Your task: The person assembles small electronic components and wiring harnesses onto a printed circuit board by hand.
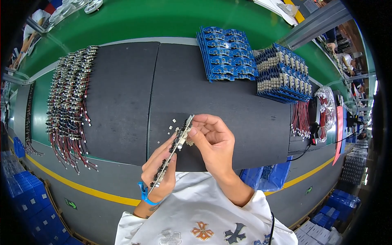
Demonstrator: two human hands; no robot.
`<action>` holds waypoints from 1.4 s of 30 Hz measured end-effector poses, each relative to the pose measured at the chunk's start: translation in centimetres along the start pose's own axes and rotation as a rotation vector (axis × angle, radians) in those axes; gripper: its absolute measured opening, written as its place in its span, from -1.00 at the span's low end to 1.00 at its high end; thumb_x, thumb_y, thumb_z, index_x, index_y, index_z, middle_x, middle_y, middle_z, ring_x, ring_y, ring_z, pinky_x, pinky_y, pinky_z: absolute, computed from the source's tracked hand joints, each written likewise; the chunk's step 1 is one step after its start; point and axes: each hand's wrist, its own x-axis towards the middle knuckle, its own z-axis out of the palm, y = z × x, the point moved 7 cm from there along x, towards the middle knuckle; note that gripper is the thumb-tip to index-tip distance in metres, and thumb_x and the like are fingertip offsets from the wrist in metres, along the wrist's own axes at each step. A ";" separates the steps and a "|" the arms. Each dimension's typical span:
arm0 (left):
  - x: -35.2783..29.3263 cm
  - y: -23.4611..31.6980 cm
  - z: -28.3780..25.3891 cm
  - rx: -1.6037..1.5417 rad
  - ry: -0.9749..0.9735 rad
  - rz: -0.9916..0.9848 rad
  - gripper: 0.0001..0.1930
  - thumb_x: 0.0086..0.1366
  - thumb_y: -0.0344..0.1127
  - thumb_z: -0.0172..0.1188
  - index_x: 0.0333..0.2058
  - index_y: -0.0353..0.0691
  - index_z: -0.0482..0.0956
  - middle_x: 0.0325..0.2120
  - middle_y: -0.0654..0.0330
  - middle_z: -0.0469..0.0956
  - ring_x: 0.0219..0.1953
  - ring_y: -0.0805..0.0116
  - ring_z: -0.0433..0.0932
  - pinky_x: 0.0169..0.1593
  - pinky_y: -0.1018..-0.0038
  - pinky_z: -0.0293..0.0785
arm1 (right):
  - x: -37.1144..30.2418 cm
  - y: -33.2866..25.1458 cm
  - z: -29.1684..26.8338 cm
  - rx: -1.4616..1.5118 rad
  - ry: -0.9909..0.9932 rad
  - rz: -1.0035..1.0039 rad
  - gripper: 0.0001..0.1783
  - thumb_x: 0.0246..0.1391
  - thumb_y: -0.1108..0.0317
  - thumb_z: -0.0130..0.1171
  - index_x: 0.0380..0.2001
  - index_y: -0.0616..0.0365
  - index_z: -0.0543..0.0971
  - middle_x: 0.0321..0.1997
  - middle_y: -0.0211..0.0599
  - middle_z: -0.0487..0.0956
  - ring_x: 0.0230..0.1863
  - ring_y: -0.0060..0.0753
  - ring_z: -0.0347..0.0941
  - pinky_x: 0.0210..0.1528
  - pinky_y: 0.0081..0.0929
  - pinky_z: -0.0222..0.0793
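Note:
A circuit board (166, 163) set with black and whitish parts is held on edge, slanting, over the front of the dark mat. My left hand (163, 179), with a blue band at its wrist, is closed around the near half of it. At the far end, the thumb and forefinger of my right hand (214, 143) pinch the board's edge. Whether a small part sits between those fingertips is hidden. Several tiny white connectors (174, 121) lie scattered on the mat just beyond the board, with more whitish pieces partly hidden behind it.
Boards with red and black wires (71, 94) stand in rows at the left. Blue board panels (230, 53) are stacked at the back, beside another blue stack with white connectors (283, 73). Red wire bundles (301, 118) lie at right. A blue bag (265, 175) hangs below the front edge.

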 end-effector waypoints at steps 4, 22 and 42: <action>0.0 0.1 0.0 0.012 -0.010 0.008 -0.72 0.06 -0.71 0.05 -0.21 -0.40 0.39 -0.15 -0.24 0.44 -0.05 -0.10 0.45 -0.01 0.25 0.39 | 0.1 -0.2 0.2 0.035 -0.026 -0.033 -0.73 -0.02 0.60 0.13 -0.20 0.34 0.40 -0.31 -0.21 0.55 -0.31 -0.61 0.47 -0.29 -0.72 0.41; 0.1 -0.2 0.0 0.026 -0.008 -0.056 -0.74 0.05 -0.70 0.06 -0.23 -0.42 0.43 -0.17 -0.23 0.46 -0.07 -0.06 0.46 -0.02 0.27 0.40 | 0.2 -0.6 0.0 -0.046 -0.004 -0.079 -0.74 0.00 0.63 0.09 -0.19 0.36 0.39 -0.33 -0.24 0.51 -0.32 -0.56 0.46 -0.29 -0.69 0.41; 0.4 0.2 0.1 0.050 -0.017 -0.021 -0.68 0.00 -0.74 0.06 -0.20 -0.45 0.44 -0.15 -0.21 0.45 -0.05 -0.04 0.45 0.01 0.28 0.39 | 0.2 -1.4 0.5 0.046 -0.037 -0.045 -0.72 -0.01 0.61 0.12 -0.18 0.35 0.39 -0.31 -0.22 0.53 -0.27 -0.56 0.48 -0.22 -0.68 0.43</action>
